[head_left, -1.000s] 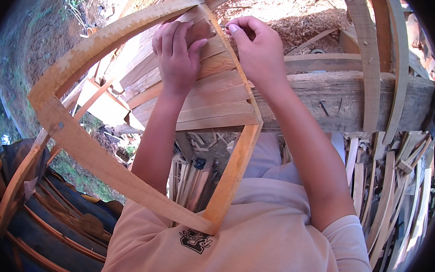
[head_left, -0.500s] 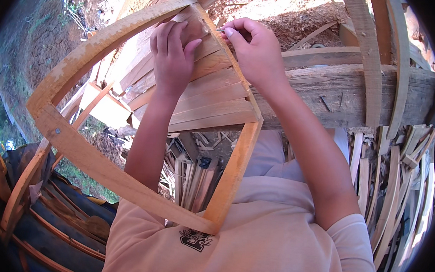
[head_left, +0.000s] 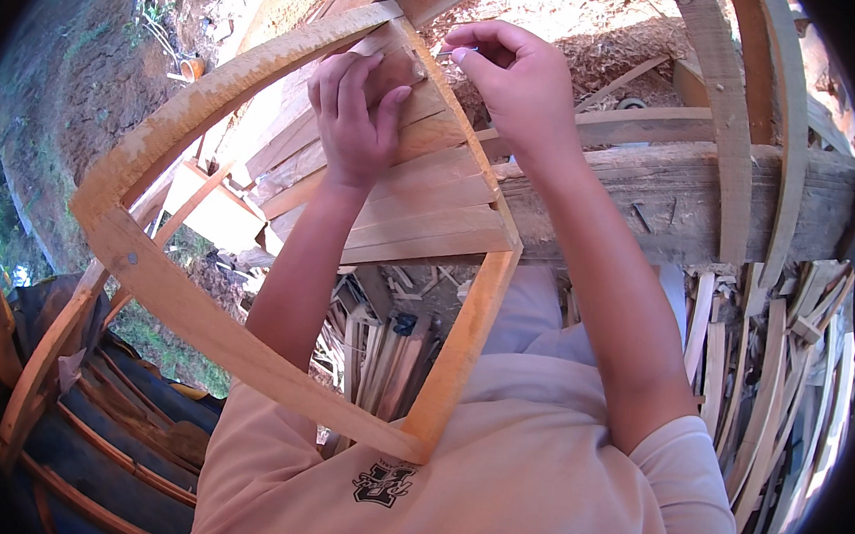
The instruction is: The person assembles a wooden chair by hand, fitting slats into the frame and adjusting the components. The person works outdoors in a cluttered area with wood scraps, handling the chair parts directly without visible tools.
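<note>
A curved wooden frame (head_left: 177, 286) leans against my body, its narrow lower corner at my shirt. Several flat wooden slats (head_left: 422, 203) lie side by side across its upper part. My left hand (head_left: 356, 116) is curled over the upper slats inside the frame, thumb apart, its fingertips partly hidden. Beside the frame's upper right rail (head_left: 461, 117), my right hand (head_left: 527, 87) is closed in a pinch on a thin metal nail (head_left: 444, 53). The nail points toward the rail, with a small gap between them.
A thick weathered beam (head_left: 647, 197) runs across behind my right forearm. Curved wooden pieces (head_left: 724, 138) stand against it at the right. Wood strips (head_left: 768, 386) are piled at the lower right, and shavings (head_left: 559, 40) cover the ground beyond. Dark slatted furniture (head_left: 124, 434) stands lower left.
The wooden frame and both hands appear slightly farther right in view. My right hand's pinched nail has drawn a little away from the rail. My left hand keeps its place on the slats.
</note>
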Demonstrator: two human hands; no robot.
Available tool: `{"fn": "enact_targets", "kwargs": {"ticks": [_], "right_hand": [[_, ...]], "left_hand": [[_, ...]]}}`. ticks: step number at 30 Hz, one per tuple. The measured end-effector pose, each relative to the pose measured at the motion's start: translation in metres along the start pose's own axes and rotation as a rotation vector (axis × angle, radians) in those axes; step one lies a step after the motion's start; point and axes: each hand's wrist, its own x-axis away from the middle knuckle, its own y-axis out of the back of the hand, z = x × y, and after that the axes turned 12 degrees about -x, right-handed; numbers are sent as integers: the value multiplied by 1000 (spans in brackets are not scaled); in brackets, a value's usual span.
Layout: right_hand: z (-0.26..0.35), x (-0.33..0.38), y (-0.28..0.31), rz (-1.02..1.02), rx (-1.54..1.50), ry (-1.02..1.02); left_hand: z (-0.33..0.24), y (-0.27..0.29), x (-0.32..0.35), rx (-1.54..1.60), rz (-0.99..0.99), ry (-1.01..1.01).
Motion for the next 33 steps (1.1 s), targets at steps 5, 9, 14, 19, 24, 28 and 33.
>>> {"fn": "enact_targets", "kwargs": {"ticks": [5,9,14,19,24,28,33], "right_hand": [[-6,-7,-10,27,-202,-29],[-13,-10,-18,27,-296,-29],[-26,-13,-18,42,-228,67],[-19,-10,-17,21,73,270],[-5,-4,-21,34,324,469],[-8,-3,-26,4,253,432],[-8,1,-31,-73,194,327]], "left_hand": [[3,-3,2,-16,-16,-11],[3,-3,1,-34,-15,-17],[3,-4,1,-32,-35,-14],[2,-6,2,-32,-45,-15],[2,-6,1,-20,-53,-15],[2,-5,3,-22,-48,-1],[2,-5,3,-35,-47,-1]]}}
